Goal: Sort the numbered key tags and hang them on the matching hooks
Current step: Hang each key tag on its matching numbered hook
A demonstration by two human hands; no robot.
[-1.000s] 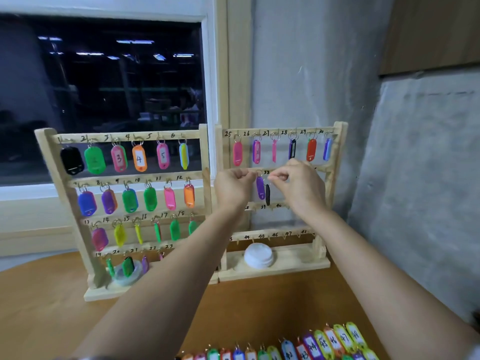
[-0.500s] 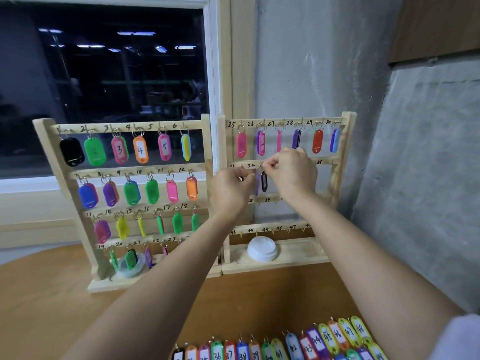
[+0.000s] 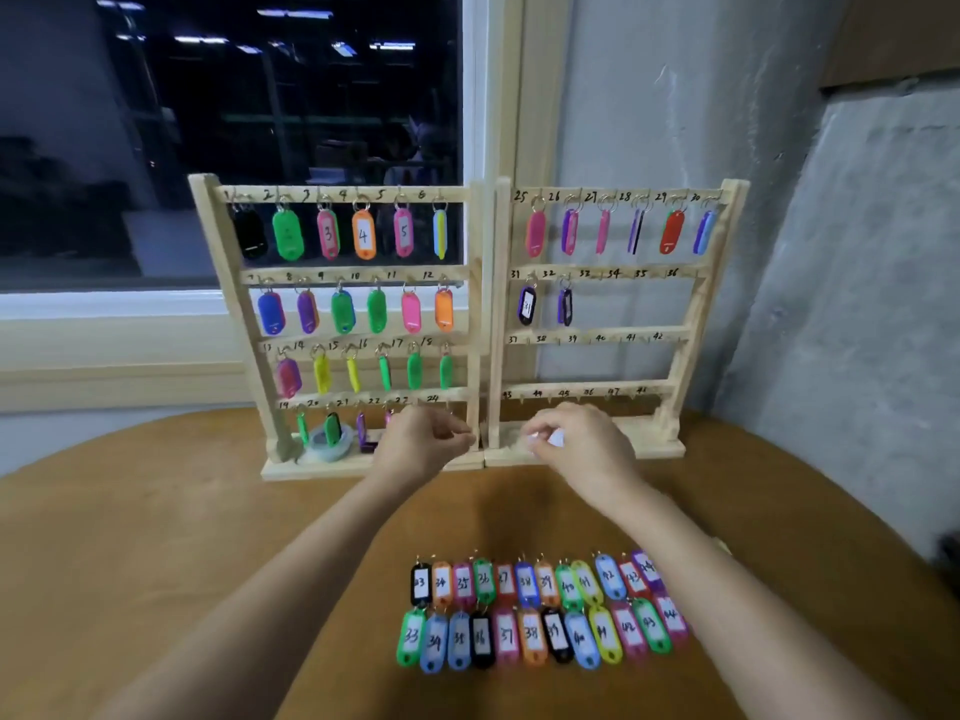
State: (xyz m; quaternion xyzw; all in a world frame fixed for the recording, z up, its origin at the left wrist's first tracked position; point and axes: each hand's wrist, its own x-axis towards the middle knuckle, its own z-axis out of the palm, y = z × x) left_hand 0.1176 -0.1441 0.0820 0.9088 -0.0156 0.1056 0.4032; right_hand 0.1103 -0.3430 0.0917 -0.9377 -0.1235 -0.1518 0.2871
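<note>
Two wooden hook racks stand side by side at the table's back. The left rack (image 3: 221, 283) is nearly full of coloured tags. The right rack (image 3: 719, 262) carries a full top row, plus tag 31 (image 3: 527, 305) and a purple tag (image 3: 565, 307) on hooks 31 and 32. Two rows of numbered tags (image 3: 540, 613), starting at 33, lie on the table near me. My left hand (image 3: 423, 444) and my right hand (image 3: 582, 446) hover low in front of the rack bases, fingers loosely curled, holding nothing that I can see.
A white round lid (image 3: 556, 439) on the right rack's base is mostly hidden behind my right hand. A tape roll (image 3: 332, 444) sits on the left rack's base. The brown table (image 3: 156, 537) meets a grey wall (image 3: 857, 304) on the right and a dark window behind.
Both hands have left the second row of the right rack and dropped to the rack bases. A purple tag now hangs on hook 32. The view has tilted down.
</note>
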